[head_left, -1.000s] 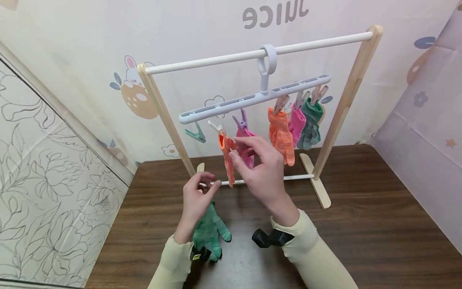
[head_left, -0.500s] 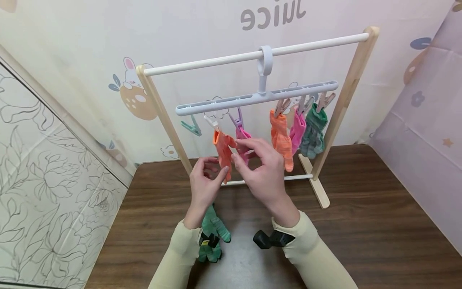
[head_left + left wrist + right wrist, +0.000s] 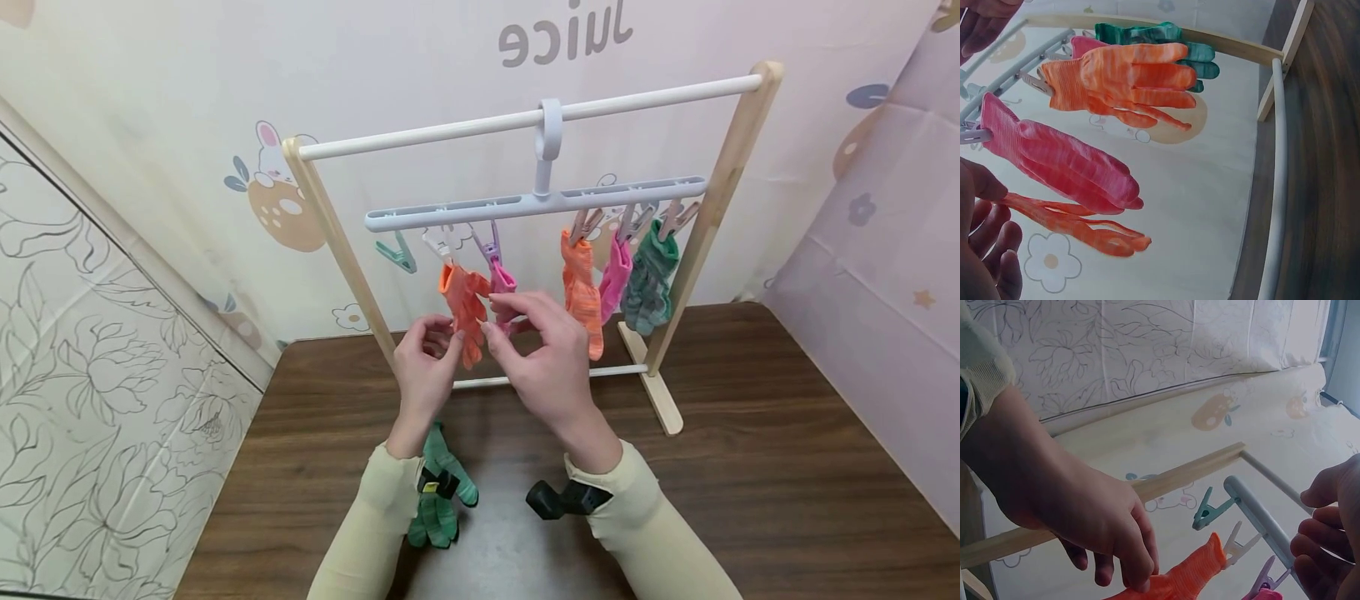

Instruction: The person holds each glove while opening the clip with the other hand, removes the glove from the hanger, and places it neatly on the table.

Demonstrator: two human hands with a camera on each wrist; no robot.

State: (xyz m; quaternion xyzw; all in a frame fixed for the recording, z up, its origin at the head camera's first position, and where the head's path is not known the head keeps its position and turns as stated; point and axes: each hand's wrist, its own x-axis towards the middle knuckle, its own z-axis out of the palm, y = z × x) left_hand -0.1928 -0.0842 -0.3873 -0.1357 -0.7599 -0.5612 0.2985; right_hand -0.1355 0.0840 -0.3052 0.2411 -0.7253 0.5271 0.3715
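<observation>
An orange glove [image 3: 465, 304] hangs by its cuff from a white clothespin [image 3: 438, 244]. My left hand [image 3: 426, 362] pinches its side between thumb and fingers, below the cuff, as the left wrist view shows. Facing it from the right, my right hand [image 3: 551, 358] has its thumb and fingers apart and bent, with nothing between them. Just behind the held glove, a pink glove [image 3: 1060, 159] dangles from a purple clothespin [image 3: 491, 250]. All these clips hang from a grey hanger bar [image 3: 450, 217]. Part of a green glove [image 3: 431, 521] on the table is covered by my left forearm.
A wooden stand with a white rail [image 3: 420, 132] carries the hanger. Further right hang another orange glove [image 3: 582, 292], a pink glove [image 3: 617, 271] and a green glove [image 3: 651, 283]. A teal clothespin [image 3: 397, 252] at the left end holds nothing. Patterned curtains surround the wooden table [image 3: 765, 467].
My left hand has come up and right from beside the stand onto the orange glove, which has turned its broad side forward. The hanger has swung slightly. My right hand stays almost in place.
</observation>
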